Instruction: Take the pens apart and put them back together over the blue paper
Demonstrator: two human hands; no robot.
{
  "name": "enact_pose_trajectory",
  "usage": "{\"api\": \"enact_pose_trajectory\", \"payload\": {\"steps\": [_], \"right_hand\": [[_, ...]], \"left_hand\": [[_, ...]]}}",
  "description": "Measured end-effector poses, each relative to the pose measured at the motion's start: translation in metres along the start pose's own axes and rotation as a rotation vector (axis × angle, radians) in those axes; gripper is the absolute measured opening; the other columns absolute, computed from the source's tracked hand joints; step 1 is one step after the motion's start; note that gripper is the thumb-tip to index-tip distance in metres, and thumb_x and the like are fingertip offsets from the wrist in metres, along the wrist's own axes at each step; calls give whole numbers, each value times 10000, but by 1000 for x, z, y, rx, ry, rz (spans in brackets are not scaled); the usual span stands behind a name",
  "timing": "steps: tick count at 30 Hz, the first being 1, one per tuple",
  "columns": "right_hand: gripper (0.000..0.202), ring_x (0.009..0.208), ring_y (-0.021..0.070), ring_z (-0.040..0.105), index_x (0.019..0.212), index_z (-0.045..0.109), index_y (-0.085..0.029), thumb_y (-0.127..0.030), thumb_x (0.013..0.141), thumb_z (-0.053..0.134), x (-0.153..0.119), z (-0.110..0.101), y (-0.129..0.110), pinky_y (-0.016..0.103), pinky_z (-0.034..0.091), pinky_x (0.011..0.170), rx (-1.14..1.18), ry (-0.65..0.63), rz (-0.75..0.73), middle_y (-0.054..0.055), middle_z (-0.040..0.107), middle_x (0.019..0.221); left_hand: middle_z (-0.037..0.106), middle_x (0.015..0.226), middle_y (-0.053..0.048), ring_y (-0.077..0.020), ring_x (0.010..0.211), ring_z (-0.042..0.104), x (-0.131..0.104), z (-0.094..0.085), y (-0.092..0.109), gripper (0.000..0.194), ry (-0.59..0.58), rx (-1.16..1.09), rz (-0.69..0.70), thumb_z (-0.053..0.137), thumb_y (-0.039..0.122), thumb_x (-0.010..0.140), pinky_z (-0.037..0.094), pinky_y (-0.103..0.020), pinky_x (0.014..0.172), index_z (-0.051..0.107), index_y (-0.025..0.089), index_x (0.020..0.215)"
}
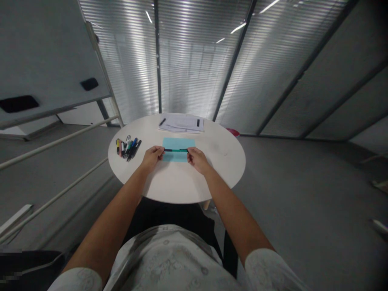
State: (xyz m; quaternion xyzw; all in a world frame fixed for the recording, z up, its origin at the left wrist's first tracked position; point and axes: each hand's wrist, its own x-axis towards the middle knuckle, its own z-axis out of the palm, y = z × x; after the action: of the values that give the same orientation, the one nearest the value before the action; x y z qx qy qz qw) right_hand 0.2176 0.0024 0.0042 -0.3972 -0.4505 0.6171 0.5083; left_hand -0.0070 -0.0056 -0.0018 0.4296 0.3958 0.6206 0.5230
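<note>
A slim pen [176,150], dark at its left end and green along the rest, is held level above a light blue sheet of paper [178,142]. My left hand [153,157] pinches its dark end, and my right hand [196,157] pinches the opposite end. The fingertips of both hands hide the pen's very ends. Beneath the pen, the blue sheet lies flat on the round white table [176,184].
On the table's left side lies a loose pile of several pens and markers [129,147]. A stack of printed papers [182,123] with a dark pen [162,121] on it rests at the far edge. To the left stands a whiteboard frame [60,137].
</note>
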Motion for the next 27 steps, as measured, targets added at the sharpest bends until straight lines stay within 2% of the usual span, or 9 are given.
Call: {"api": "enact_pose_trajectory", "payload": {"steps": [4, 8, 11, 15, 19, 23, 27], "right_hand": [[336, 479, 61, 519, 916, 602, -209, -368, 654, 741, 0, -1, 0, 182, 330, 420, 21, -23, -24, -57, 592, 673], [381, 500, 77, 553, 990, 591, -224, -272, 635, 723, 2, -1, 0, 200, 376, 442, 25, 2, -21, -50, 618, 736], [336, 492, 69, 548, 943, 594, -210, -321, 658, 734, 4, 0, 1, 197, 369, 432, 36, 26, -2, -42, 612, 756], [331, 451, 58, 490, 842, 588, -199, -467, 706, 727, 3, 0, 2, 183, 336, 408, 21, 28, 3, -69, 517, 600], [383, 404, 57, 425, 846, 579, -206, -557, 738, 686, 1, 0, 2, 183, 297, 385, 2, 11, 18, -80, 476, 523], [349, 418, 57, 449, 843, 572, -206, -505, 722, 707, 0, 0, 1, 179, 309, 394, -23, 9, 10, -78, 498, 537], [316, 453, 58, 507, 881, 566, -214, -396, 680, 728, 1, 1, -1, 176, 302, 388, -31, 32, 8, -64, 576, 660]], "left_hand": [[596, 615, -1, -85, 473, 485, -1, 1, 1, 289, 7, 6, -8, 799, 351, 617, 365, -240, 472, 634, 140, 724], [601, 625, -4, -82, 477, 486, -1, 2, 1, 288, 10, 6, -10, 797, 350, 624, 367, -239, 477, 625, 141, 725], [612, 644, -9, -82, 481, 491, -1, 1, 1, 295, 9, 9, -18, 798, 351, 628, 369, -237, 480, 623, 139, 736], [621, 661, -14, -84, 489, 500, -1, 0, 1, 297, -13, -8, -12, 805, 338, 627, 367, -234, 477, 633, 135, 759], [619, 659, -18, -83, 483, 494, -2, 1, 2, 285, -13, -19, -14, 805, 320, 631, 370, -237, 478, 634, 132, 759], [606, 646, -14, -82, 487, 494, -2, 2, 3, 271, 11, -22, -32, 797, 319, 638, 372, -236, 481, 630, 133, 744], [579, 615, -1, -83, 492, 491, 0, 2, 2, 251, 20, -26, -28, 783, 312, 638, 362, -229, 471, 636, 136, 740]]}}
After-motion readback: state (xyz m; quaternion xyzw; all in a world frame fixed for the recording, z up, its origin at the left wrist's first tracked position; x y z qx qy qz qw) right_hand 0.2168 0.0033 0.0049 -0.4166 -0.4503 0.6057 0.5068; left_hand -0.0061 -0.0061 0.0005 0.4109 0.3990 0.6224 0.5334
